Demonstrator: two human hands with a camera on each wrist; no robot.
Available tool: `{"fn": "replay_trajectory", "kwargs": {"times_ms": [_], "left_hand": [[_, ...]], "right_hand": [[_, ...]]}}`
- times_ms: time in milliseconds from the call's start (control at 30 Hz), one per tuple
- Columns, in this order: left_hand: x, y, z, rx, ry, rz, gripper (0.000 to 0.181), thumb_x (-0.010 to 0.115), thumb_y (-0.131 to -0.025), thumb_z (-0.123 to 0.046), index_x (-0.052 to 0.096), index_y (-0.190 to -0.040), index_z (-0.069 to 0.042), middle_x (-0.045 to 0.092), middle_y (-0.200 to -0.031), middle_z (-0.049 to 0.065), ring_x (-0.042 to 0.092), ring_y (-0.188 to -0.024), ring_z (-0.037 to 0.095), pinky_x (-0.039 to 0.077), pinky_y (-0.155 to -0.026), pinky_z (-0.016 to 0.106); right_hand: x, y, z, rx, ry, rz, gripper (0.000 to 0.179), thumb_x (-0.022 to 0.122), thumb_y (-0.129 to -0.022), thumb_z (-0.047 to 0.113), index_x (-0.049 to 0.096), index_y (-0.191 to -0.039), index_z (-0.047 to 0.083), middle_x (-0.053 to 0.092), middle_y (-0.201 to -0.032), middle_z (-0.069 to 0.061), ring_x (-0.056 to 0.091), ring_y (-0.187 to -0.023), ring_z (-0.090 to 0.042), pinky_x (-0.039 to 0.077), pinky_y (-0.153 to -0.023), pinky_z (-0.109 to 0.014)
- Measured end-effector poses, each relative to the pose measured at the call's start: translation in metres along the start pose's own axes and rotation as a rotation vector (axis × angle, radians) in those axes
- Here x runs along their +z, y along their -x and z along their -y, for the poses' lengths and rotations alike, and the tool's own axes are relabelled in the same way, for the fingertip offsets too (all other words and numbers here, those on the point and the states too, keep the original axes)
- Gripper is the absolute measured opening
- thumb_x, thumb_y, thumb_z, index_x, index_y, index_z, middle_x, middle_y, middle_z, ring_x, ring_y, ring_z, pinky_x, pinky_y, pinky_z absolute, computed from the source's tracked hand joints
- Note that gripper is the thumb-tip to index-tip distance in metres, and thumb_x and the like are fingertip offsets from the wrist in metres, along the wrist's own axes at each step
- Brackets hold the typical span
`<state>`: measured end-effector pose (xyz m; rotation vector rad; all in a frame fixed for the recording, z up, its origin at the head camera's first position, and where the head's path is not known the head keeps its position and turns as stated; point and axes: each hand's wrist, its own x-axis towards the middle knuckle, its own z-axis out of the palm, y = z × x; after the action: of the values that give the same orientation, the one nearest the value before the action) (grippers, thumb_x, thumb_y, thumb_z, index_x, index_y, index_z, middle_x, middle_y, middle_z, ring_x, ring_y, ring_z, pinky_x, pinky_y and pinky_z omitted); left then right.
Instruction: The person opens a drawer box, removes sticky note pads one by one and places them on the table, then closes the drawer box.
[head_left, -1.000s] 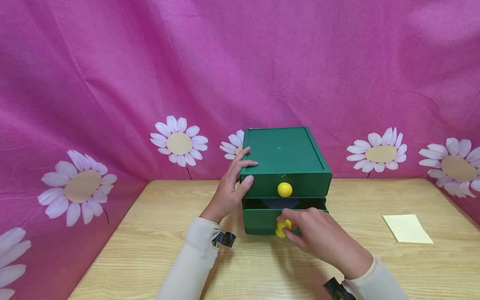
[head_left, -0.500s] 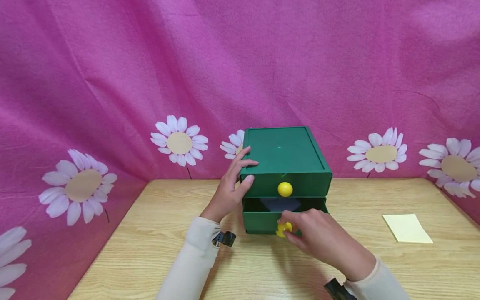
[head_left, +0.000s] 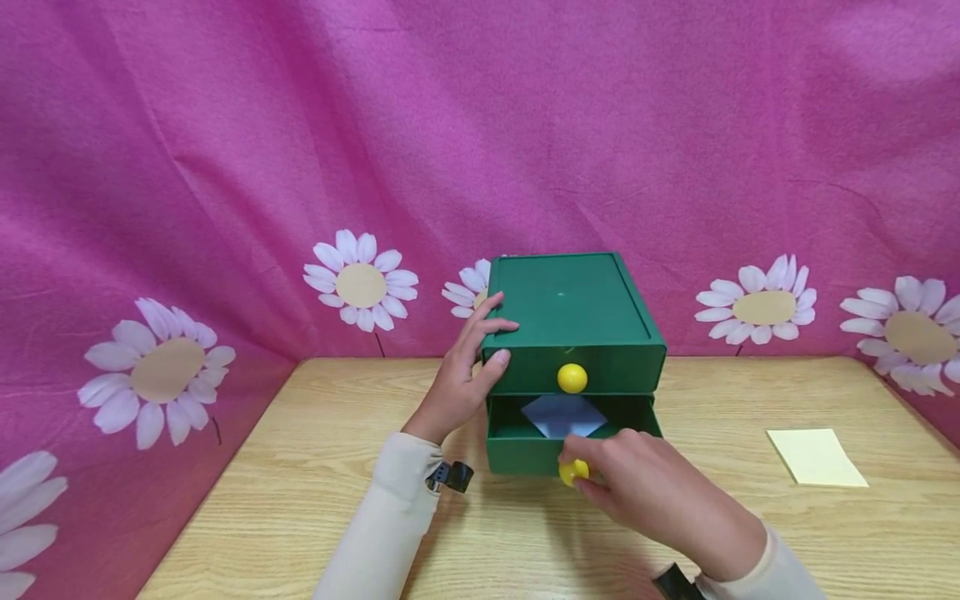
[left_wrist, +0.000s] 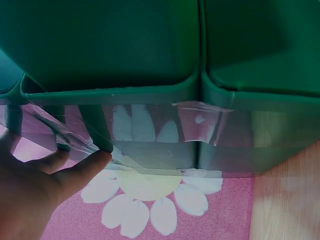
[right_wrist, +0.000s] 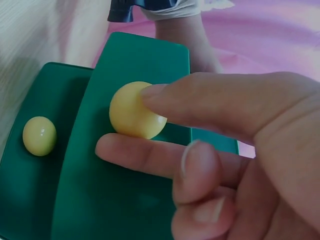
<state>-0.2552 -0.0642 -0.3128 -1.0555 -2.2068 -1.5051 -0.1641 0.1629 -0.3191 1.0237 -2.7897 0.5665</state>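
A green two-drawer unit (head_left: 570, 300) with round yellow knobs stands on the table. Its upper drawer is closed, its lower drawer (head_left: 521, 457) is pulled out, and a pale blue folded paper (head_left: 562, 416) lies inside. My left hand (head_left: 459, 385) rests on the unit's left upper edge, with the thumb at the front corner. In the left wrist view, its straight fingers (left_wrist: 82, 172) touch the unit's side. My right hand (head_left: 652, 492) pinches the lower yellow knob (right_wrist: 136, 111) between thumb and forefinger. The upper yellow knob (head_left: 572, 378) is untouched.
A pale yellow sheet of paper (head_left: 817, 457) lies on the wooden table (head_left: 285, 500) to the right. A pink cloth (head_left: 420, 125) with large white daisies hangs behind the table and along its sides.
The lower drawer has slid out toward me with my right hand on its knob, and more of the blue paper shows. My left hand has stayed on the unit.
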Motion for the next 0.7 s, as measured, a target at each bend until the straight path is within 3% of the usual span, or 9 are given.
{"fn": "replay_trajectory", "kwargs": {"times_ms": [200,500,600,700], "left_hand": [[0.000,0.000,-0.001,-0.008,0.006,0.005,0.035,0.047,-0.098,-0.011,0.047,-0.133,-0.006,0.019,-0.159,0.007,0.018,-0.145,0.022,0.030,-0.106,0.060],[0.000,0.000,-0.002,-0.015,0.008,0.006,0.035,0.047,-0.098,-0.011,0.048,-0.133,-0.006,0.019,-0.159,0.007,0.017,-0.145,0.022,0.029,-0.107,0.060],[0.001,-0.002,0.015,-0.010,-0.002,0.001,0.035,0.048,-0.098,-0.017,0.048,-0.134,-0.015,0.018,-0.160,-0.002,0.016,-0.145,0.016,0.030,-0.107,0.058],[0.002,-0.001,0.021,-0.013,-0.001,-0.001,0.036,0.049,-0.098,-0.018,0.048,-0.134,-0.019,0.018,-0.160,-0.006,0.015,-0.145,0.013,0.030,-0.107,0.058]], "right_hand": [[-0.002,0.000,0.001,0.022,-0.027,0.047,0.022,0.078,-0.080,0.013,0.064,-0.091,0.026,0.057,-0.068,0.018,0.047,-0.055,0.002,0.044,-0.052,-0.020],[-0.002,0.000,0.002,0.031,-0.032,0.055,0.021,0.078,-0.080,0.014,0.064,-0.091,0.025,0.058,-0.068,0.018,0.047,-0.056,0.001,0.044,-0.052,-0.020],[-0.003,0.000,0.002,0.031,-0.037,0.058,0.021,0.078,-0.080,0.014,0.064,-0.091,0.025,0.058,-0.068,0.018,0.048,-0.056,0.002,0.044,-0.053,-0.020],[-0.002,0.000,0.002,0.024,-0.044,0.052,0.021,0.078,-0.080,0.014,0.063,-0.090,0.025,0.057,-0.068,0.018,0.048,-0.056,0.002,0.045,-0.054,-0.020]]}}
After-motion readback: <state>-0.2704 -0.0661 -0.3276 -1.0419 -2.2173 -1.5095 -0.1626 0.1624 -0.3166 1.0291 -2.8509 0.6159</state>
